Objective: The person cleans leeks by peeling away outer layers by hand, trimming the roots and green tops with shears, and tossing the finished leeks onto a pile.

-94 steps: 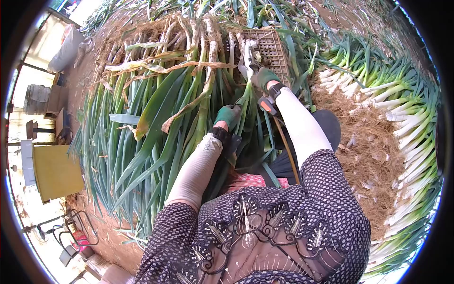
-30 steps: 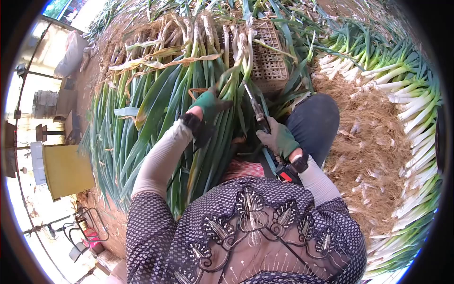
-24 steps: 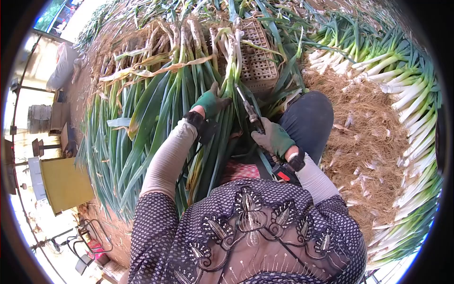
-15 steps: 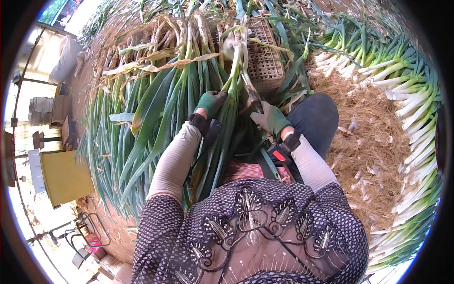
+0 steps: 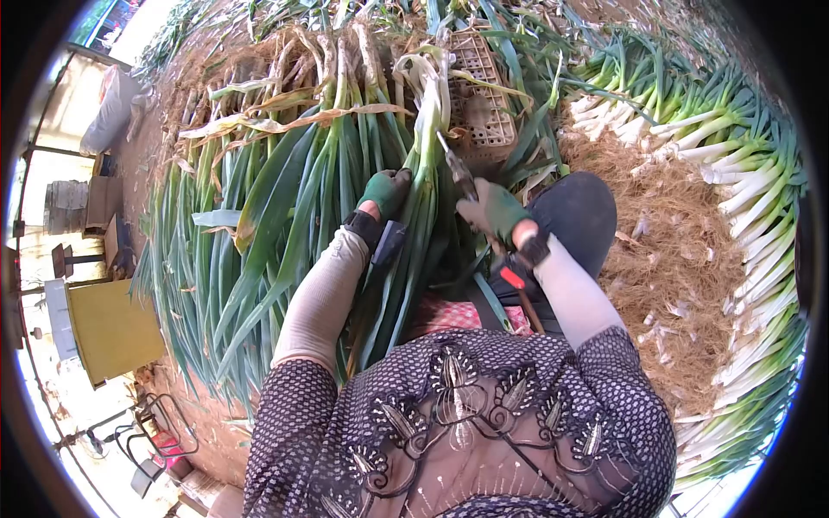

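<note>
My left hand, in a green glove, is closed round a long green onion. Its pale shaft points away from me, with loose outer layers peeled back near the far end. Its green leaves trail toward my lap. My right hand, also gloved, grips an air blow gun. The gun's thin nozzle points at the onion's shaft from the right, and a brown hose runs back from it past a red fitting. My fingers partly hide the gun's handle.
Untrimmed green onions with dry roots lie piled on the left. Beyond my right hand stands a tan plastic crate. Cleaned white onions curve along the right, round a heap of brown roots. My knee is beside the right hand.
The onion's far end was blurred and its skin bunched; now its peeled layers hang apart and more white shaft shows. The nozzle has drawn slightly back from the shaft.
</note>
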{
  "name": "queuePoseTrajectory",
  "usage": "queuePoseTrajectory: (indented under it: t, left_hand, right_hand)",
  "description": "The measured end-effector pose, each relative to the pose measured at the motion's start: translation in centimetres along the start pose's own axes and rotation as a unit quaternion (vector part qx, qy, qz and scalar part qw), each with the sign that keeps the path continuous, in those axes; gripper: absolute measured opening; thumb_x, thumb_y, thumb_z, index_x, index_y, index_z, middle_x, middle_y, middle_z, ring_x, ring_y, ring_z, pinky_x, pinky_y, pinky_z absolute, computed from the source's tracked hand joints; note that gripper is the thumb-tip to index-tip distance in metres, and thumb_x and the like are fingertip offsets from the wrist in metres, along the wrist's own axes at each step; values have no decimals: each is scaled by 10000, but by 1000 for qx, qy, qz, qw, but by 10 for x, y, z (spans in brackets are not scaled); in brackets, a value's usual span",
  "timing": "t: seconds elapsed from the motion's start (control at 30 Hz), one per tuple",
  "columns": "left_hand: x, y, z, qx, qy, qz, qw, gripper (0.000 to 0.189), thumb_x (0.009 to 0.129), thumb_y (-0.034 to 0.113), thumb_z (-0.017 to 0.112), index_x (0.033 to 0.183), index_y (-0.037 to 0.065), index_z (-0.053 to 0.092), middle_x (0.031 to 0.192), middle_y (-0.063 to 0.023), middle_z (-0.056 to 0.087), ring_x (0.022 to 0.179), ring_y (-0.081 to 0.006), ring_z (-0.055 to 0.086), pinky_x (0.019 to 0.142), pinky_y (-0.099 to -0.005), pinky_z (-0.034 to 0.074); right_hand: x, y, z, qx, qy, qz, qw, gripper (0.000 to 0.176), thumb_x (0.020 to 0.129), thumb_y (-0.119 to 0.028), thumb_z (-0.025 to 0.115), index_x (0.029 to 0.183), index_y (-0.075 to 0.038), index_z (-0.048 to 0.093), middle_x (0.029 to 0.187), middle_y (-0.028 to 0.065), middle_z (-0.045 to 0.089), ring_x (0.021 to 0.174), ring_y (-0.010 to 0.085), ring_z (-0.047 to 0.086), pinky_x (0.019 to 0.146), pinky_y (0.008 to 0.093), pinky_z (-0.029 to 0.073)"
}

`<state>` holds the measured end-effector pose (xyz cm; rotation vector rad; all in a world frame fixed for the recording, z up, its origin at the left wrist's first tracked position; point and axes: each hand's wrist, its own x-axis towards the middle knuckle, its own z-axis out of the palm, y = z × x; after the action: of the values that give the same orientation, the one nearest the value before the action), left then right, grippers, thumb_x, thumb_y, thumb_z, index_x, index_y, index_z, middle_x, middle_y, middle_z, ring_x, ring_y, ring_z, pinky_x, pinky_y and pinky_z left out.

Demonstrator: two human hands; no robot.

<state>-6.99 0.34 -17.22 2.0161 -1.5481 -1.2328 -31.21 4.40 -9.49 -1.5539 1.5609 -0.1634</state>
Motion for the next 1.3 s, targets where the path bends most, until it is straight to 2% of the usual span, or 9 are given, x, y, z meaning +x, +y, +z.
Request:
queuePoseTrajectory:
  t: [0.13,0.2,0.3,0.53,0.63,0.8,1.07,1.17,1.3]
  left_hand:
    - [-3,-1,0,-8,-11,24,1000,497,867,417,515,1000,-26,697,919,-271,682,914,-394,670,832,-427,492]
    - [-5,0,-2,-30,-27,17,999,487,872,408,521,1005,-26,696,897,-244,690,878,-358,680,818,-405,496]
    - [-8,-1,-5,-60,-50,3,997,492,889,419,535,1025,-25,696,881,-184,701,834,-271,677,800,-363,500]
    - [-21,9,-19,-124,-145,14,982,648,842,527,692,1113,-61,654,967,-75,686,839,-140,634,792,-283,501]
    - [-15,2,-13,-159,-185,-26,970,639,830,493,725,1137,-61,641,985,-79,684,881,-124,624,814,-268,490]
    - [-34,24,-32,33,-210,60,975,636,829,480,716,1250,12,620,1030,-98,704,924,-186,652,849,-325,497]
    - [-32,63,-118,398,213,36,892,600,760,452,741,1207,66,634,1251,-164,628,1114,-307,618,930,-411,499]
    - [-15,52,-122,415,117,-41,901,650,728,451,758,1238,76,613,1332,-167,573,1148,-287,599,935,-427,496]
    - [-10,60,-136,269,98,-2,958,542,720,419,762,1068,14,675,1084,-180,690,976,-345,657,858,-423,511]
  right_hand:
    - [71,-23,-16,33,-20,80,996,334,773,-187,572,871,126,637,669,253,640,517,360,658,496,461,534]
    - [104,-35,-26,-36,-14,86,996,398,781,-252,585,974,85,674,886,277,683,793,395,697,708,451,554]
    - [145,-39,-34,-87,41,31,995,320,786,-209,601,810,108,643,691,212,648,553,332,655,474,454,512]
    - [158,-50,-46,-174,35,51,983,539,816,-421,615,1142,4,674,1219,263,622,1162,396,597,985,438,467]
    - [149,-43,-41,-163,28,70,984,525,809,-390,622,1141,14,674,1226,269,618,1183,395,585,989,438,464]
    - [104,-29,-28,-51,-32,100,993,342,804,-214,570,852,115,650,655,209,642,544,312,663,534,432,534]
    - [35,0,2,-96,12,42,994,553,763,-339,630,1145,61,612,1112,308,640,1078,423,622,942,435,488]
    - [24,14,15,-98,8,36,994,587,773,-361,627,1191,49,584,1152,308,625,1117,419,603,968,435,472]
    - [19,25,14,-93,13,43,995,576,780,-377,627,1169,47,584,1170,301,617,1126,414,596,970,435,466]
